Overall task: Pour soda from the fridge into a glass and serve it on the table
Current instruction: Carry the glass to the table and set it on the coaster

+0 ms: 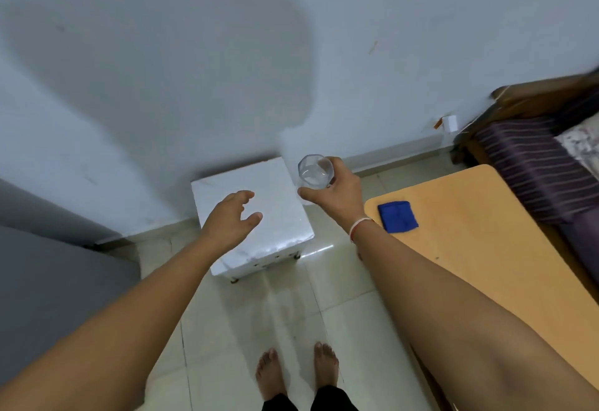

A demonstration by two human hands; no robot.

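One wooden table (pixel 479 248) runs along the right of the view, its rounded far-left corner nearest the raised hands. One grey appliance (pixel 48 281) fills the left edge; it may be the fridge, though that cannot be told from here. Between the two stands one small white stand (pixel 256 216), set against the wall. One blue cloth (pixel 398 216) lies folded near the table's far-left corner.

The right hand (pixel 337 190) is clamped around one clear glass (pixel 316 172), thumb on the near side and fingers wrapped behind. The glass is carried in the air, upright or close to it, with its mouth towards the camera. It hangs just past the right edge of the white stand and short of the table's corner, resting on neither. It seems to hold a little clear liquid, but that is hard to tell. The left hand (pixel 233 216) hovers over the white stand with fingers apart and curled, holding nothing.

The table lies to the right of the glass, so the right hand is the nearer one for setting it down, probably by the corner beside the cloth. No bottle or can is in view.
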